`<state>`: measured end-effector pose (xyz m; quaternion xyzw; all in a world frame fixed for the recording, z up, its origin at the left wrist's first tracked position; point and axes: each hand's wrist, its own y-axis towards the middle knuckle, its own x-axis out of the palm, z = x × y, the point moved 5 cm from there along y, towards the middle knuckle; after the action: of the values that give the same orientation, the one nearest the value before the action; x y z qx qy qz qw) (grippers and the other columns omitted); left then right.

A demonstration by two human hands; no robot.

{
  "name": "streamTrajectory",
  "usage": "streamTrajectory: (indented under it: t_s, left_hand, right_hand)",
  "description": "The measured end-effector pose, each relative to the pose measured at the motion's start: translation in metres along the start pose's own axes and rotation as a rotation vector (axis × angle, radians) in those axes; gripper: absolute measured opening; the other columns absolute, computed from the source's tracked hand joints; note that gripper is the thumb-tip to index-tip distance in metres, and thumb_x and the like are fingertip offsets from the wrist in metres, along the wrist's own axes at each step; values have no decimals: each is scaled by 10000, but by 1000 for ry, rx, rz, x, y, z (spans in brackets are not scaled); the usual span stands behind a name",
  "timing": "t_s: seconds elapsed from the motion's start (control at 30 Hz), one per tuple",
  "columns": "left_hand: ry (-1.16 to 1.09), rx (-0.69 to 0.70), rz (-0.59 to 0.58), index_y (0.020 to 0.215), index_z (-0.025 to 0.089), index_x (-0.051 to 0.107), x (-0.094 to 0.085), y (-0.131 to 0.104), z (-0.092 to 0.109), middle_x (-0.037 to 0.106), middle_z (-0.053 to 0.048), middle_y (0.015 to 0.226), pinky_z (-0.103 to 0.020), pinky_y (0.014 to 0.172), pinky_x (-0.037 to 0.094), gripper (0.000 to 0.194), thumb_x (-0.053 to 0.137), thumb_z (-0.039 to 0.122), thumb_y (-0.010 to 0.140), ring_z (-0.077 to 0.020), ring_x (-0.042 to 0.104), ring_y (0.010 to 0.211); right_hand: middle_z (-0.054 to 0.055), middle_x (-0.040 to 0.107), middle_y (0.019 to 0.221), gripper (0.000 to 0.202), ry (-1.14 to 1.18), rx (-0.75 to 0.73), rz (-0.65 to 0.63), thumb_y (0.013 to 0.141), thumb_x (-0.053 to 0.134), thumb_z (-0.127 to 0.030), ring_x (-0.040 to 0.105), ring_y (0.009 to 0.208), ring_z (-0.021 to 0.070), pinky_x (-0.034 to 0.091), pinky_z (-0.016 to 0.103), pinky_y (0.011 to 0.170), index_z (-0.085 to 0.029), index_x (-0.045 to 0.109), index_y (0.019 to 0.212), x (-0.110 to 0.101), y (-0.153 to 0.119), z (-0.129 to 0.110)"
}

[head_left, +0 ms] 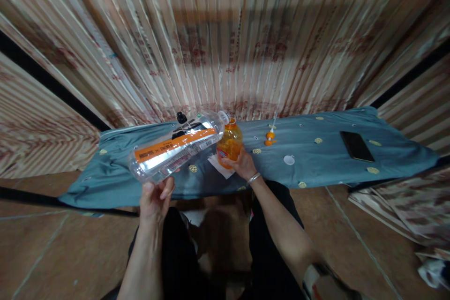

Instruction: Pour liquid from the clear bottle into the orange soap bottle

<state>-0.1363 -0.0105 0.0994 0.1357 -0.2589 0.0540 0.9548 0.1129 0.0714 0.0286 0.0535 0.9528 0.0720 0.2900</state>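
My left hand (156,197) is closed on the lower end of a large clear plastic bottle (179,145) with an orange and silver label. The bottle is tipped well over, its open neck pointing right, at the mouth of an orange bottle (229,144). Whether the two rims touch, I cannot tell. Around the lower side of the upright orange bottle my right hand (244,164) is wrapped. A white paper (222,167) lies beneath that bottle. To the right rests an orange pump top (270,138) with a clear tube. Behind the clear bottle is a black cap or pump head (181,117).
A blue-green patterned cloth (281,173) covers the narrow table. A dark phone (357,146) lies on its right part. Striped curtains (225,33) hang close behind, and black frame bars (52,79) slope at both sides.
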Motion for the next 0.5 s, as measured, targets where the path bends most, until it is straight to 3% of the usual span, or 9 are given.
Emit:
streamTrajectory:
  t_s: [0.5]
  left_hand:
    - [-6,-9,13,1046,193,643,1,-1,2,703,-82,783,-188,329,170,590,791,532,587,-16,280,347]
  right_hand:
    - [135,682,1124,700,-9,51,-13,672,775,-373,668,1040,301,532,423,897,-165,439,1250,-2,-1,-5]
